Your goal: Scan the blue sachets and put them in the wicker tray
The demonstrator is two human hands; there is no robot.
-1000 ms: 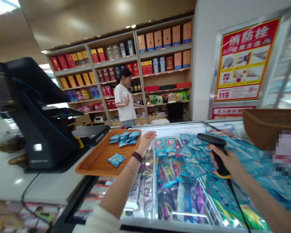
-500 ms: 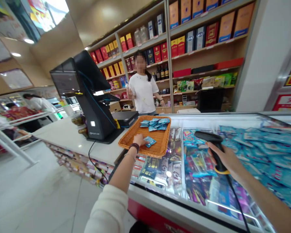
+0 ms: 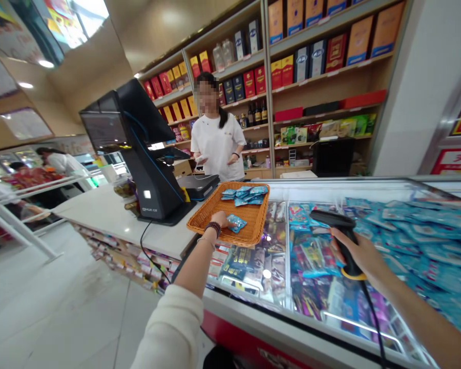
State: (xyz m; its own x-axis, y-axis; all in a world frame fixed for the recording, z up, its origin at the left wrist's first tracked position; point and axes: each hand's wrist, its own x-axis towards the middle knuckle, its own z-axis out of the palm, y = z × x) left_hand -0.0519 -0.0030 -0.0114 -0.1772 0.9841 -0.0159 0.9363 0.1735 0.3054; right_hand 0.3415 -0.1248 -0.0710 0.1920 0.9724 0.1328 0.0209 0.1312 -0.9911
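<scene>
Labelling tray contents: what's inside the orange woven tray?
Inside the orange woven tray: a pile of blue foil packets at its far end, plus one blue packet at the left hand. Whatever lies beneath the pile is covered.
</scene>
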